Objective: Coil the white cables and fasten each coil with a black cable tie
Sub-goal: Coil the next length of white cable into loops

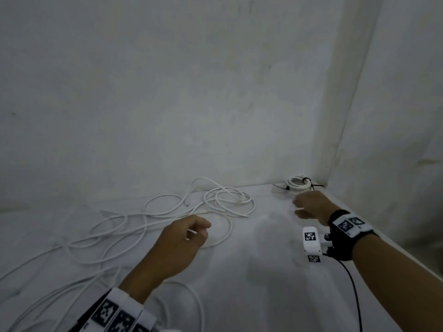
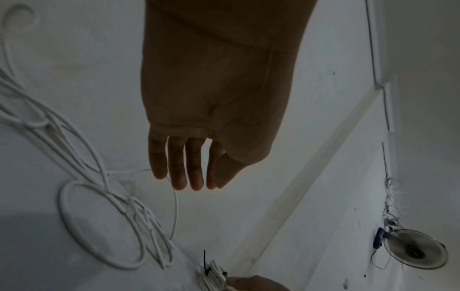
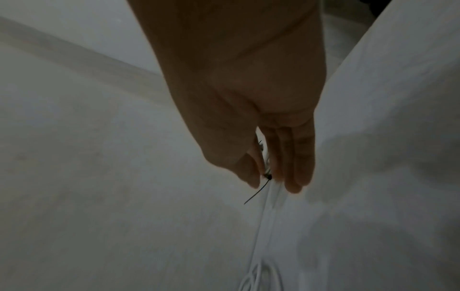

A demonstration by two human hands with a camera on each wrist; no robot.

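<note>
The left hand [image 1: 178, 245] hovered over the middle of the white cloth-covered surface [image 1: 263, 271], fingers loosely extended and holding nothing, as the left wrist view showed plainly. The right hand [image 1: 311, 204] reached toward the far right corner of the surface, where it met the small finished coil of white cable [image 1: 297, 183]. In the right wrist view thumb and fingers seemed to close around a black plastic cable tie [image 3: 267, 177], but blur left it unclear whether they pinched the tie or only brushed the coil, so I could not tell its grip for certain.

The large loose tangle of thin white cables [image 1: 148, 224] sprawled from the far middle of the surface to its near left edge, several open loops overlapping, with one strand running just beyond the left fingertips [image 2: 178, 183]. The bundled coil lay in the far right corner, against the two pale walls [image 1: 167, 92], with black tie tails sticking out to either side.

The step in hand appeared to be setting the bound coil aside and turning to the next cable. To do it well, the coil should sit tucked in the corner, well apart from the tangle, so no loose strand snags it. The left hand would likely do best to find a free cable end rather than a middle loop, then draw it out slowly, since the crossed loops looked apt to knot if pulled hard.
</note>
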